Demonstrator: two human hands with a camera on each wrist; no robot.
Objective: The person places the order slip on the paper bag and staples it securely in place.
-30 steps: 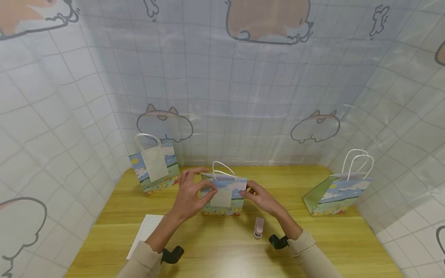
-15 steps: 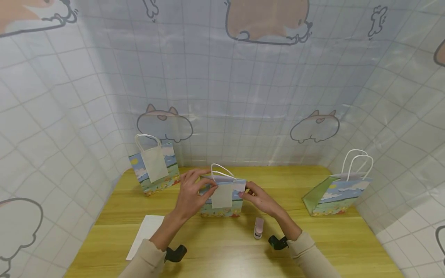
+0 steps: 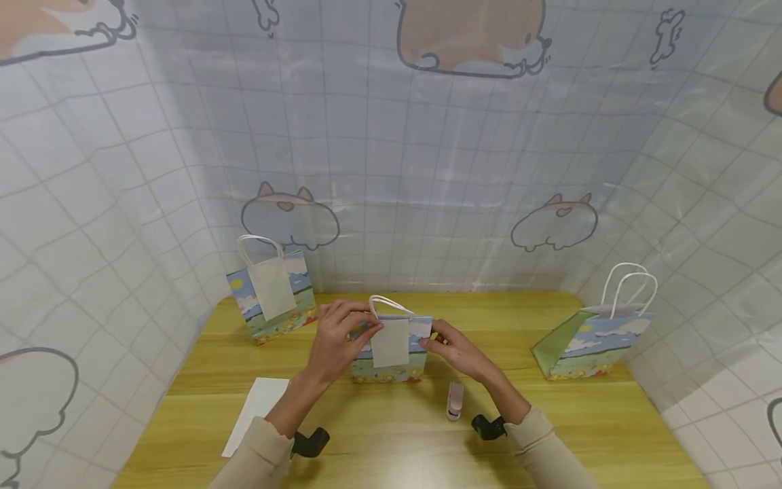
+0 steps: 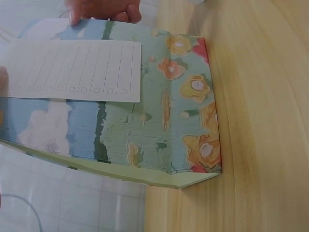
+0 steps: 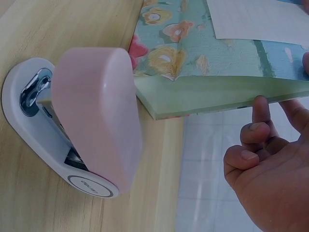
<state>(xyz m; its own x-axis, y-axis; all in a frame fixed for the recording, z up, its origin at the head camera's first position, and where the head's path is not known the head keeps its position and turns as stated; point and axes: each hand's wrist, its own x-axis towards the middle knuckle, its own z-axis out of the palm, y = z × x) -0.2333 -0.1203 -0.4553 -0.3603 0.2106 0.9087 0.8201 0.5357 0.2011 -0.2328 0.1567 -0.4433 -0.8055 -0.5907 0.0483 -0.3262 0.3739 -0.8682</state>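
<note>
A small paper gift bag point(image 3: 360, 370) with a painted meadow and white twisted handles point(image 3: 391, 303) stands in the middle of the wooden table. Against its front lies a white lined slip point(image 3: 391, 343), printed with small boxes, its upper end at the bag's rim. With thumb and fingers my left hand point(image 3: 332, 343) pinches the slip and bag at the upper left. My right hand point(image 3: 459, 350) holds the bag's right edge, thumb in front and fingers behind. A pink and white stapler point(image 5: 99, 116) rests on the table near that hand.
At the back left stands a similar bag point(image 3: 302, 282) bearing a white slip point(image 3: 273, 288). Another bag point(image 3: 601, 346) stands at the right, handles up. White sheets point(image 3: 259, 404) lie beside my left forearm. A patterned curtain point(image 3: 427, 170) hangs behind the table.
The slip has moved up to the bag's rim, and my left fingers have closed in on it there. The bag's handles have tipped lower. My right hand has hardly moved.
</note>
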